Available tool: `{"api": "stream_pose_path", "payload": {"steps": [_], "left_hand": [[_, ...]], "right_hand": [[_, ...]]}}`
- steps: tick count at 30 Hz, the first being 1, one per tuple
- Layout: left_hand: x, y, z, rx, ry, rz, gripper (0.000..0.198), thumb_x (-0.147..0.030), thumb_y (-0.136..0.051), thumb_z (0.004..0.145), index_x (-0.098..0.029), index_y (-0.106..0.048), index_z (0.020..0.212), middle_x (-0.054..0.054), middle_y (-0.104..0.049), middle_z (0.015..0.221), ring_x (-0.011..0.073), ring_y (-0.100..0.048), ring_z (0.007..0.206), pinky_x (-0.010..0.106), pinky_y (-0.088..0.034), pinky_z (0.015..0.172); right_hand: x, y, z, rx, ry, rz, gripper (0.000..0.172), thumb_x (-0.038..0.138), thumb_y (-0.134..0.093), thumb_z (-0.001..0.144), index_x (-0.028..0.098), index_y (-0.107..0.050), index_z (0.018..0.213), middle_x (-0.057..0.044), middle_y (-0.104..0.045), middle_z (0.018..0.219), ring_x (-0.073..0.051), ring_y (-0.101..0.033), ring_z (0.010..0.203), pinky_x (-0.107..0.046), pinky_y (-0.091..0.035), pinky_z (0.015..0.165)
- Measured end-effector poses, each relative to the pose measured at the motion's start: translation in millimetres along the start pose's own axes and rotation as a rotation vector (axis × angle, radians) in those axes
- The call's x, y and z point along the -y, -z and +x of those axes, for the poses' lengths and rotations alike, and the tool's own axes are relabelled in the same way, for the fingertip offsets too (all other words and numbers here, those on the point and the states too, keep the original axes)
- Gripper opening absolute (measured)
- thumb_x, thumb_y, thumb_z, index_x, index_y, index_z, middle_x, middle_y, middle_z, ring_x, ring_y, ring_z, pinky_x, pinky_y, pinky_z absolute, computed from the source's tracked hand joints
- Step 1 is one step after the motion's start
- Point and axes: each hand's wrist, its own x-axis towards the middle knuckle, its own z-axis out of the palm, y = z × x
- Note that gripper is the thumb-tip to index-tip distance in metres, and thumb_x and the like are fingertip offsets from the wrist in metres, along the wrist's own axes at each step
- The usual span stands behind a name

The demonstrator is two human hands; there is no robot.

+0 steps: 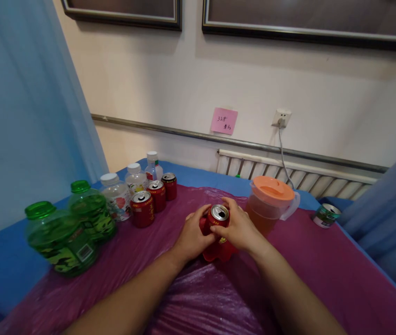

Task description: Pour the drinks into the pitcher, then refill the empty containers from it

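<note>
Held can (219,218) partly hidden, picture frames (309,21) cropped

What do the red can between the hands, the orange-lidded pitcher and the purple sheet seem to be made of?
Red can: metal, likely aluminium; bare silvery top, red printed side.
Pitcher: probably plastic, slightly cloudy; amber liquid shows through its wall.
Purple sheet: likely thin plastic film, judging by its glossy, fine wrinkles.

Stretches left forearm (131,291) and right forearm (292,284), both bare, toward the far edge of the table (1,253), converging well short of it. Curls left hand (191,234) and right hand (239,225) inward, gripping, with thumbs on the side away from that edge.
</note>
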Motion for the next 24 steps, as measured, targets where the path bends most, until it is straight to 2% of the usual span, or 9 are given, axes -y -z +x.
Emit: {"api": "stream_pose_path", "payload": {"steps": [8,13,18,24], "left_hand": [[0.4,0.8,2.6,0.029,-0.020,-0.066,0.070,-0.032,-0.081,0.073,-0.022,-0.058,0.138,0.013,-0.067,0.140,0.0349,-0.064,0.127,0.052,-0.048,0.112],[0.5,5.2,1.2,0.054,-0.047,-0.128,0.080,-0.036,-0.085,0.072,-0.020,-0.054,0.144,0.016,-0.062,0.147,0.0366,-0.059,0.135,0.053,-0.047,0.113],[4.7,5.9,0.2,-0.030,-0.094,-0.236,0.058,-0.035,-0.067,0.089,-0.020,-0.055,0.144,0.016,-0.062,0.146,0.0312,-0.062,0.131,0.051,-0.049,0.113],[13.9,-2.6,8.7,-0.168,-0.033,-0.335,0.045,-0.030,-0.058,0.092,-0.017,-0.060,0.135,0.016,-0.069,0.136,0.0239,-0.074,0.107,0.042,-0.059,0.098]], "right_hand": [[5.1,-4.6,0.7,-0.073,-0.003,0.028,0.078,0.032,-0.081,0.071,0.020,-0.047,0.141,-0.012,-0.067,0.133,-0.032,-0.064,0.125,-0.050,-0.047,0.108],[8.9,1.6,-0.5,-0.201,-0.027,0.064,0.072,0.038,-0.078,0.074,0.020,-0.048,0.137,-0.013,-0.067,0.133,-0.030,-0.067,0.120,-0.045,-0.051,0.102],[11.6,15.3,0.5,-0.356,-0.038,0.061,0.072,0.041,-0.076,0.076,0.016,-0.048,0.137,-0.016,-0.066,0.133,-0.032,-0.066,0.121,-0.045,-0.050,0.103],[14.4,18.8,9.6,-0.347,-0.079,0.018,0.070,0.040,-0.078,0.076,0.017,-0.049,0.136,-0.015,-0.067,0.131,-0.031,-0.067,0.120,-0.044,-0.050,0.103]]}}
